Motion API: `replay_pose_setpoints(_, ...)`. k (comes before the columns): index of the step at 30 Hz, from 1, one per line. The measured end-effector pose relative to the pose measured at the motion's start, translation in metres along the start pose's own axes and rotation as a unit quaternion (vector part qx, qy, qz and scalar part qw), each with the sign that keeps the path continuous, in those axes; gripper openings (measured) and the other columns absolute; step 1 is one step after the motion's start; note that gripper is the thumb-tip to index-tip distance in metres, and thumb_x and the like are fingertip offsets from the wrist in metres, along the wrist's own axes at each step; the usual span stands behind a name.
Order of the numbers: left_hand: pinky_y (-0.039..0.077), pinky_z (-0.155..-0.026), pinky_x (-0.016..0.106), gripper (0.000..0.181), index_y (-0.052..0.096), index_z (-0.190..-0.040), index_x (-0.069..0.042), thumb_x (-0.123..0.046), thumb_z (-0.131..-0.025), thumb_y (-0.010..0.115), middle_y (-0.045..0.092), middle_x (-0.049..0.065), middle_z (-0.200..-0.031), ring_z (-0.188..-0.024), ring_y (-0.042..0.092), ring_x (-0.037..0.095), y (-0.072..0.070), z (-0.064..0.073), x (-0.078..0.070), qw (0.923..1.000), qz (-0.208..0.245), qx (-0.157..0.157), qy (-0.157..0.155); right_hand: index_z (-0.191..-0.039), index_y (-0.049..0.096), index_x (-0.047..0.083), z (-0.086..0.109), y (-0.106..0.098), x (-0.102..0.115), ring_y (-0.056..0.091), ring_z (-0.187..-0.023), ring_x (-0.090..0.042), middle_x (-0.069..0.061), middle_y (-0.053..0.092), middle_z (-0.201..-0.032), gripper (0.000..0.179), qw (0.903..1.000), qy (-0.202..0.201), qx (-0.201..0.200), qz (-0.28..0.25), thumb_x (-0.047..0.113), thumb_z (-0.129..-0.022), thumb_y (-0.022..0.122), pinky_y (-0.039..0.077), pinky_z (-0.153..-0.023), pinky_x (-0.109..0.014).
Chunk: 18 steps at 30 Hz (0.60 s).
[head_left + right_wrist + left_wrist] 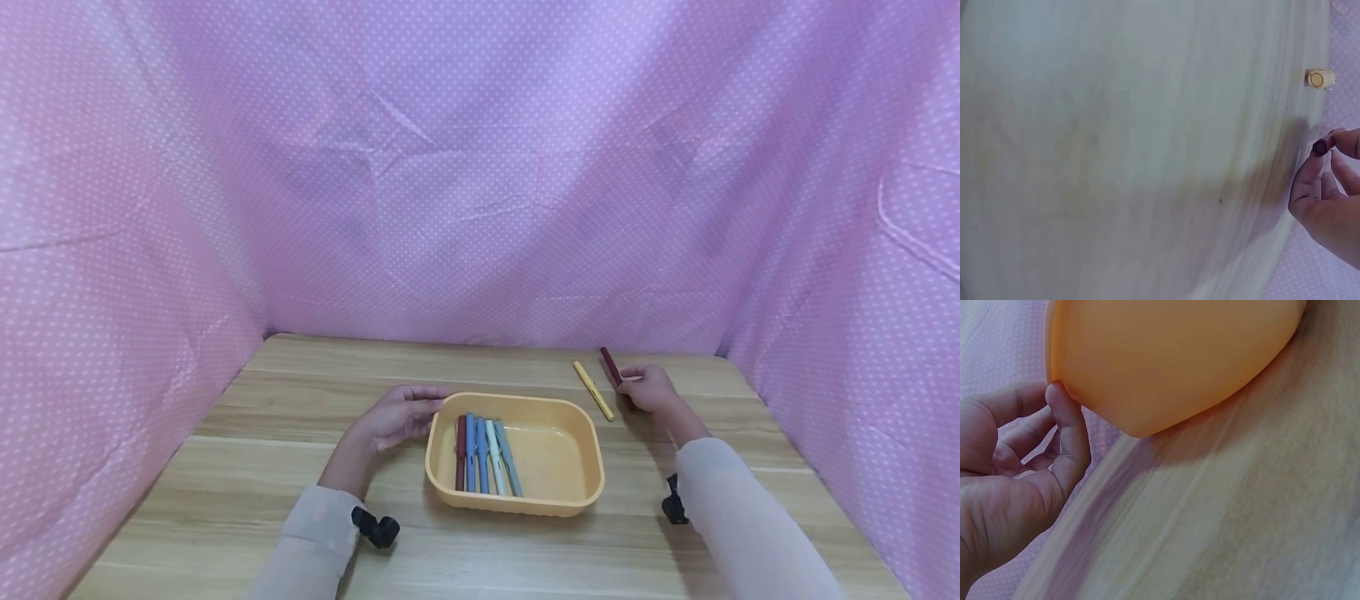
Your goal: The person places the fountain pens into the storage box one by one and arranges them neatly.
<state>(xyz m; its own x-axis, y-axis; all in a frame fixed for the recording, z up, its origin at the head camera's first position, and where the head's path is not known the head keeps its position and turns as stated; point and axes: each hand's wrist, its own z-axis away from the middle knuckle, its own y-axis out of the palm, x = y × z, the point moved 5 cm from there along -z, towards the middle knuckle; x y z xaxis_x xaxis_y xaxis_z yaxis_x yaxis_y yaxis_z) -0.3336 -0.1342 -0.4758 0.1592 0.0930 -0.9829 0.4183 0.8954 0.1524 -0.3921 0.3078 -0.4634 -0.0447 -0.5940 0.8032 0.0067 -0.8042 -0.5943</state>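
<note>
A yellow-orange plastic tray stands on the table. Several pens lie side by side in its left half: dark red, blue, pale mint and grey-green. At the tray's back left corner my left hand pinches the rim; the left wrist view shows thumb and fingers at the tray's edge. Right of the tray, my right hand holds a dark red pen by its near end between thumb and fingers. The right wrist view shows that pen's round end at the fingertips.
A yellow pen lies on the wooden table, between the tray and my right hand. Pink dotted cloth hangs behind the table and along both sides. Each sleeve has a black wrist mount.
</note>
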Motion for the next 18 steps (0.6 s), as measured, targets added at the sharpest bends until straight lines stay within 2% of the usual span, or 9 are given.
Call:
replay_pose_setpoints(6,0.059,-0.092,0.037,0.039,0.058,-0.137,0.008,-0.004,-0.1,0.062,0.07,0.016,-0.126,-0.107,0.07,0.022,-0.001,-0.001,0.001,1.0,0.004,0.0,-0.001,-0.131,0.053,-0.019,0.004,-0.002,0.003,0.057,-0.077,-0.01,-0.021,0.068,-0.101,0.04,0.9986,-0.004,0.026,-0.046,-0.003,-0.095,0.057,0.051,-0.062,-0.02)
replay_pose_setpoints(10,0.058,-0.094,0.038,0.04,0.058,-0.137,0.007,-0.005,-0.1,0.063,0.069,0.015,-0.126,-0.109,0.069,0.023,-0.001,-0.001,0.001,1.0,0.003,0.0,-0.002,-0.136,0.048,-0.021,0.009,-0.002,0.006,0.055,-0.069,-0.01,-0.021,0.065,-0.101,0.042,0.9953,0.006,0.046,-0.085,-0.003,-0.098,0.052,0.049,-0.058,-0.02)
replay_pose_setpoints(14,0.058,-0.095,0.04,0.04,0.058,-0.138,0.007,-0.005,-0.1,0.063,0.069,0.015,-0.127,-0.111,0.069,0.024,-0.001,-0.001,0.001,1.0,0.005,0.001,-0.003,-0.139,0.045,-0.021,0.013,-0.003,0.01,0.049,-0.061,-0.006,-0.014,0.065,-0.093,0.042,0.9924,0.013,0.059,-0.107,-0.002,-0.102,0.049,0.046,-0.055,-0.02)
replay_pose_setpoints(18,0.057,-0.095,0.04,0.039,0.058,-0.138,0.007,-0.006,-0.101,0.062,0.068,0.017,-0.129,-0.111,0.069,0.025,-0.002,-0.003,0.001,1.0,0.004,0.004,-0.001,-0.14,0.043,-0.021,0.017,-0.004,0.016,0.05,-0.064,-0.007,-0.011,0.065,-0.09,0.042,0.99,0.012,0.071,-0.122,0.0,-0.103,0.047,0.048,-0.057,-0.021)
